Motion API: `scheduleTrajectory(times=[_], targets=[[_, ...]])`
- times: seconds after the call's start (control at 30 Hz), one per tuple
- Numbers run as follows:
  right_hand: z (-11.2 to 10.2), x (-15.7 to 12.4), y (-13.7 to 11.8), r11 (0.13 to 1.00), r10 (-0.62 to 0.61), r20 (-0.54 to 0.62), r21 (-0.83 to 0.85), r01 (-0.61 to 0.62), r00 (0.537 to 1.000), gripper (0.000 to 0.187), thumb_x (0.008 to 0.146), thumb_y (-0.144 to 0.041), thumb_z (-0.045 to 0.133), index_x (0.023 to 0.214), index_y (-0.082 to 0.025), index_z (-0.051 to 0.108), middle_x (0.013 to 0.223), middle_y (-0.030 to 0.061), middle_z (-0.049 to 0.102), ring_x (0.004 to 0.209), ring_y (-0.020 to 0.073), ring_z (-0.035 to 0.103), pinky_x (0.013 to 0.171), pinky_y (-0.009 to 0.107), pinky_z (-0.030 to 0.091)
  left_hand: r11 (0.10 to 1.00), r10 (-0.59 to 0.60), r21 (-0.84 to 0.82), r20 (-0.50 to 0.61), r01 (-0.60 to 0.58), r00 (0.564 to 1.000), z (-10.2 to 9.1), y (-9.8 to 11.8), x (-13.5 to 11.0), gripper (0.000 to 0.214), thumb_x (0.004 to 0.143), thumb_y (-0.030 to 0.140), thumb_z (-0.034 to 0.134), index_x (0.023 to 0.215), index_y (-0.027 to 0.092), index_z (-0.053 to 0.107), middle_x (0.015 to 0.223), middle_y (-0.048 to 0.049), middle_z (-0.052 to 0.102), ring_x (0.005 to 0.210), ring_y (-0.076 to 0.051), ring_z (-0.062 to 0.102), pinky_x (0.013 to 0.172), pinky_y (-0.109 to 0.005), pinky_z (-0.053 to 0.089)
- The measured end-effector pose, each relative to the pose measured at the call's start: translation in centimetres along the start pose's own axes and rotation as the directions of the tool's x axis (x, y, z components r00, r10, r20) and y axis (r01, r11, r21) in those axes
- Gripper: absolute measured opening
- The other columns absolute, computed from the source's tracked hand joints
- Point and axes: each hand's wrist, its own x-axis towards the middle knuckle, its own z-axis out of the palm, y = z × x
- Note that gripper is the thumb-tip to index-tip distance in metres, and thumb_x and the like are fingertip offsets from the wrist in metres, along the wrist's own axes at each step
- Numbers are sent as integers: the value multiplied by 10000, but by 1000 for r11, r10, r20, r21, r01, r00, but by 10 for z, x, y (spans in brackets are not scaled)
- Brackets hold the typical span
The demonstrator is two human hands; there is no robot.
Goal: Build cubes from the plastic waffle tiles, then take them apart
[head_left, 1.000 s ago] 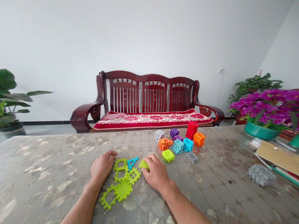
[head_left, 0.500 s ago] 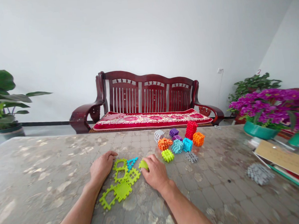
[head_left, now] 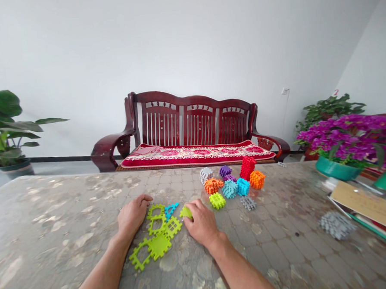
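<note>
My right hand (head_left: 201,221) pinches a lime-green interlocking tile (head_left: 185,212) between thumb and fingers, just above or on the tabletop; the hand hides part of it. To its left lie several flat lime-green notched tiles, some framed with open centres, among them a solid square (head_left: 159,245) and a window tile (head_left: 173,226). A blue triangle (head_left: 170,211) touches this group. My left hand (head_left: 132,216) rests on the table left of the tiles, fingers loosely curled together, with nothing seen in them.
Behind my right hand stand stacks of tiles: lime-green (head_left: 217,201), orange (head_left: 213,186), red (head_left: 247,168), blue (head_left: 243,186) and more. A grey stack (head_left: 337,225) lies at right near books (head_left: 370,200) and a purple flower pot (head_left: 338,169). A wooden bench (head_left: 196,118) stands beyond the table.
The whole view has shifted very slightly. Both hands and the tiles keep their places, and my right hand still holds the lime-green tile.
</note>
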Motion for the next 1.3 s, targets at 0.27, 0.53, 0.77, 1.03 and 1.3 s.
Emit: scheduleTrajectory(times=[0.27,0.53,0.77,1.03,1.3], targets=[[3,2,2,998,37,-9,54,-36,999,322,807,-247,589,1125,-278,627,1127,20,639,1008,161,603,852,236,450,1000,0,9,11,0,1000,0,1,0,367,835,312,388,1034,303,696,996,3,763,941,-226,686,692,-262,464],[5,3,3,990,114,-65,92,-108,991,513,782,-238,611,1290,-211,548,1173,76,653,1079,206,609,903,293,469,1000,-5,10,14,5,1000,-1,1,-1,377,842,304,373,1033,305,698,1003,0,758,943,-233,684,691,-274,461],[5,3,6,984,169,-124,86,-159,978,642,766,-230,651,1377,-191,458,1234,105,628,1141,221,587,932,306,464,1000,-3,-7,16,4,1000,-1,1,0,359,839,309,396,1027,306,702,1016,1,759,948,-231,683,690,-271,459],[0,-1,7,986,166,-70,35,-164,984,617,756,-187,611,1360,-159,484,1195,126,655,1124,250,602,951,327,453,1000,-2,-28,18,3,1000,0,-1,0,360,824,307,402,1024,308,702,1017,2,757,951,-230,683,701,-269,463],[-7,-2,11,991,135,-169,29,-132,976,656,743,-169,600,1379,-152,440,1217,125,635,1111,227,601,942,320,468,999,-6,-40,10,7,1000,-2,2,-2,352,826,309,409,1010,302,709,1009,1,762,926,-227,689,679,-267,466]])
